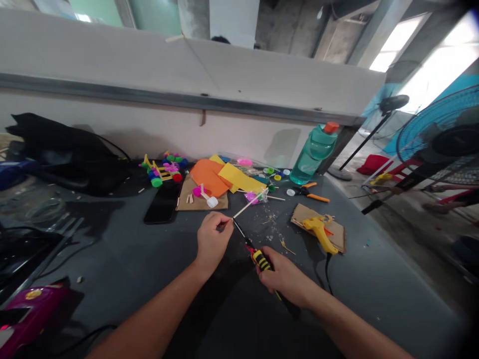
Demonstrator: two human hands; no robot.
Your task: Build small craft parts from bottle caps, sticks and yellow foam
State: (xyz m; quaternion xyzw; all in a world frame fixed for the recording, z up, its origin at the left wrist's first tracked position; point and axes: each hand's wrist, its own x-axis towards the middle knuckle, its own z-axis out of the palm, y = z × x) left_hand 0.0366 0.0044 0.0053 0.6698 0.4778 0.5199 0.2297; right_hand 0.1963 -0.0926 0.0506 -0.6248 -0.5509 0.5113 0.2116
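My left hand [214,240] pinches the near end of a thin wooden stick [250,203] between thumb and fingertips. The stick slants up and to the right over the dark table. My right hand [279,276] is wrapped round a slim tool with a yellow-and-black handle [261,260] and a long, narrow dark blade or shaft [241,231]; which it is, I cannot tell. The tool's tip meets the stick right at my left fingertips. Beyond my left hand, a piece of cardboard [181,203] carries orange paper [207,175], short stick pieces and bottle caps [212,202].
A yellow glue gun [321,233] rests on cardboard [299,214] at right. Orange-handled pliers [318,198] and a teal bottle [312,157] stand behind. A phone [161,203], a small colourful model [162,172] and a magenta device [28,316] are left. Shavings dot the table.
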